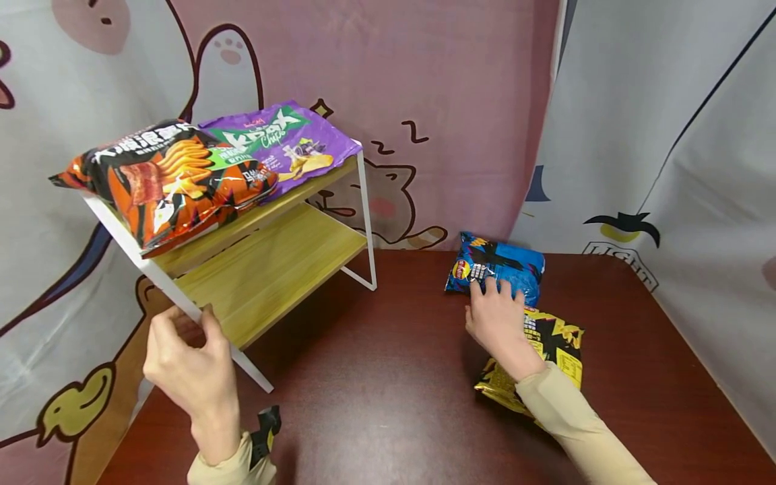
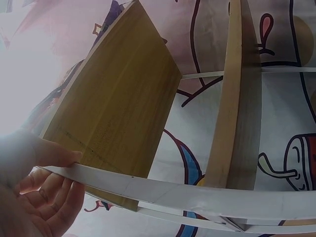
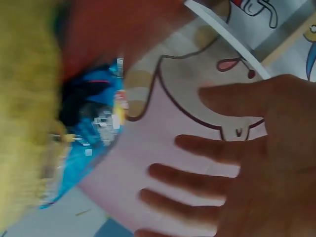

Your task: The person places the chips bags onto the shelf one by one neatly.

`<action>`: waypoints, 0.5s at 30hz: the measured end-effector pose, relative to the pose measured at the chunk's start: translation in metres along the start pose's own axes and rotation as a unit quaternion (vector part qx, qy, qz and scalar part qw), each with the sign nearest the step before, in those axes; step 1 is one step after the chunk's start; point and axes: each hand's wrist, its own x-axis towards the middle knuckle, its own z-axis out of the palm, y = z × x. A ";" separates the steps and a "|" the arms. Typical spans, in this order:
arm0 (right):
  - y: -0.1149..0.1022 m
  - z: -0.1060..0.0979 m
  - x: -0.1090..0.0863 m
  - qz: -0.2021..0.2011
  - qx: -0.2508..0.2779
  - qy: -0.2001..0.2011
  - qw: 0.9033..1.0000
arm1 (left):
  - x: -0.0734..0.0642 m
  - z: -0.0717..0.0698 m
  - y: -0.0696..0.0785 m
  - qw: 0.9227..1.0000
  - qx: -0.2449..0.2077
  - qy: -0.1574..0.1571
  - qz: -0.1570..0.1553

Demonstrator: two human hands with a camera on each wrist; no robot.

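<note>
My left hand [image 1: 197,370] grips the white metal leg [image 2: 163,190] of a two-tier shelf [image 1: 273,259], thumb on one side and curled fingers on the other in the left wrist view. On the shelf's top board lie an orange-and-black chip bag [image 1: 182,188] and a purple chip bag [image 1: 321,145]. My right hand [image 1: 497,320] reaches over the table with its fingers spread, holding nothing. Its fingertips overlap the near edge of a blue chip bag [image 1: 515,263] in the head view. A yellow-and-black chip bag [image 1: 566,343] lies partly hidden beneath the right wrist.
The shelf's lower board [image 1: 279,252] is bare wood. The dark red-brown table [image 1: 376,377] meets a pink printed curtain [image 1: 388,74] at the back and a pale curtain [image 1: 685,121] on the right.
</note>
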 end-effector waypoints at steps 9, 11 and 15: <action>0.020 0.003 -0.023 0.145 0.015 -0.213 0.966 | 0.000 0.000 0.001 1.000 -0.002 0.000 0.000; 0.022 0.005 -0.025 0.162 0.019 -0.236 0.958 | 0.000 0.000 0.001 1.000 -0.002 0.000 -0.001; 0.025 0.007 -0.027 0.166 0.016 -0.247 0.954 | 0.000 0.000 0.001 1.000 -0.001 0.000 -0.001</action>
